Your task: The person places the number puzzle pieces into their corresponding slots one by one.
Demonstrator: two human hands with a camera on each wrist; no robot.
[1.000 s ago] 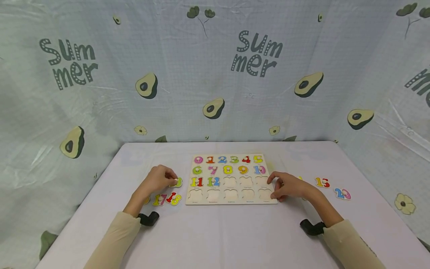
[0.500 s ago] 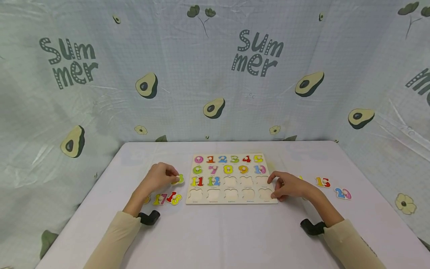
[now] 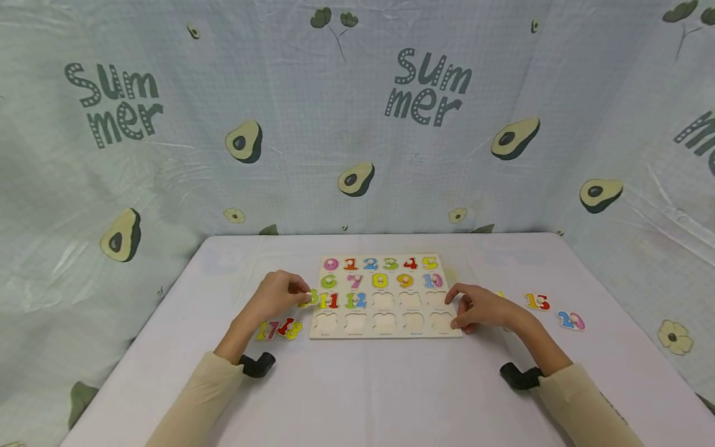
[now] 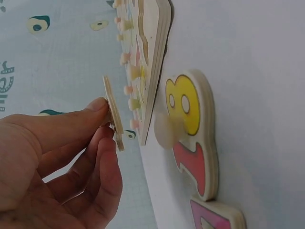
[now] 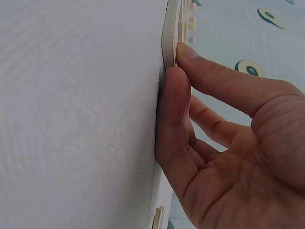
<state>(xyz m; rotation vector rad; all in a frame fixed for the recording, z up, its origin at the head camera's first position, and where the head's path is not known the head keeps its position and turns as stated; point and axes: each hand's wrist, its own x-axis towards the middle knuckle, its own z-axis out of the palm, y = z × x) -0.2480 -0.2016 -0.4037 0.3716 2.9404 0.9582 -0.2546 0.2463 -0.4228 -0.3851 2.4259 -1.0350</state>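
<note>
My left hand (image 3: 279, 293) pinches a wooden number puzzle piece (image 4: 112, 107) between thumb and fingers, lifted off the table. In the head view a green 3 shows on it, beside the left edge of the number puzzle board (image 3: 368, 336). The piece stands nearly edge-on in the left wrist view. At the board's right side, my right hand (image 3: 483, 307) grips the edge, thumb (image 5: 188, 51) on top and a finger against the side. Numbers 0 to 12 fill the board's upper recesses; the rest of the third row and the bottom row are bare hollows.
Left of the board, below my left hand, lie the 17 piece (image 3: 266, 330) and the 18 piece (image 3: 290, 329). Off to the right lie the 15 piece (image 3: 537, 302) and the 20 piece (image 3: 571, 321). My right hand partly hides another yellow piece (image 3: 499, 293).
My left hand has lifted the green-3 piece and carried it rightward, up to the board's left edge. The right hand keeps its place on the board.
</note>
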